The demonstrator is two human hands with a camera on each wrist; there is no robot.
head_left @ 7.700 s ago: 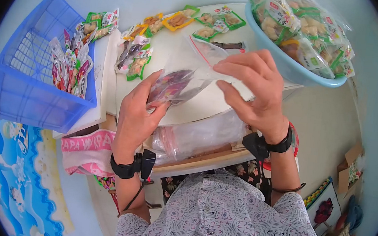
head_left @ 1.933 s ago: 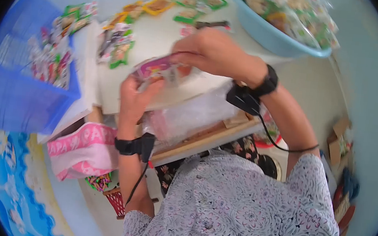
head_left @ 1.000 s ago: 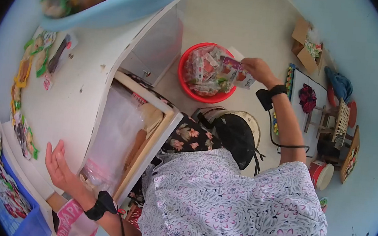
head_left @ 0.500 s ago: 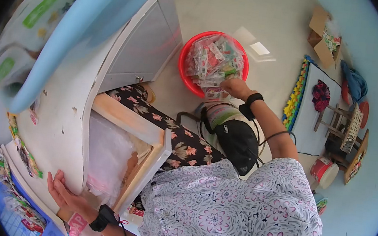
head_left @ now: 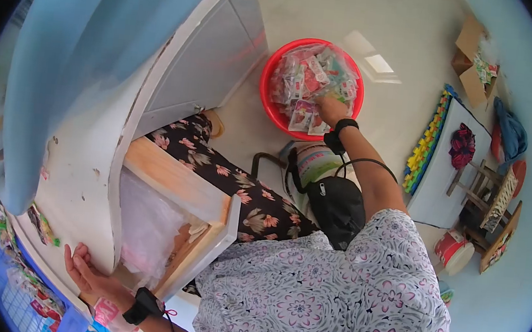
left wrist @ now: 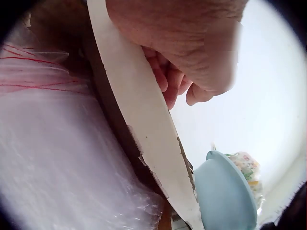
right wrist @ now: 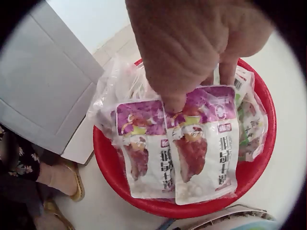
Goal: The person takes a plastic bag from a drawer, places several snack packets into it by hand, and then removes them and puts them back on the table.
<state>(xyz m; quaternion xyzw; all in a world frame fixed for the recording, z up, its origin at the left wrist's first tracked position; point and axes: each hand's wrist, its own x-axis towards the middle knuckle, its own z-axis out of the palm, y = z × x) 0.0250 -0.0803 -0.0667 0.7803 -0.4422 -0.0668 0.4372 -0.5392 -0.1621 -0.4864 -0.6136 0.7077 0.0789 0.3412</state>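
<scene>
My right hand [head_left: 331, 110] is down in the red basin [head_left: 266, 88], pinching the top of a clear bag of snack packets [right wrist: 204, 148]. Two purple-and-white packets with a meat picture show side by side in the right wrist view, the thumb over their upper edge and the other fingers partly hidden behind. Under and around them lie several more clear bags of packets [head_left: 315, 71]. My left hand [head_left: 91, 275] rests at the edge of the white tabletop [head_left: 82, 192], its fingers loose and holding nothing.
An open drawer [head_left: 177, 179] with clear plastic bags [left wrist: 57, 143] juts out below the tabletop. A light-blue basin [head_left: 91, 37] looms on the table. Near the red basin stand a bucket [head_left: 315, 161] and a black bag [head_left: 337, 209]. A blue crate [head_left: 12, 298] is at lower left.
The view has turned from the table to the floor. My right hand has carried the bag of packets off the table into the red basin; my left hand has let go of it.
</scene>
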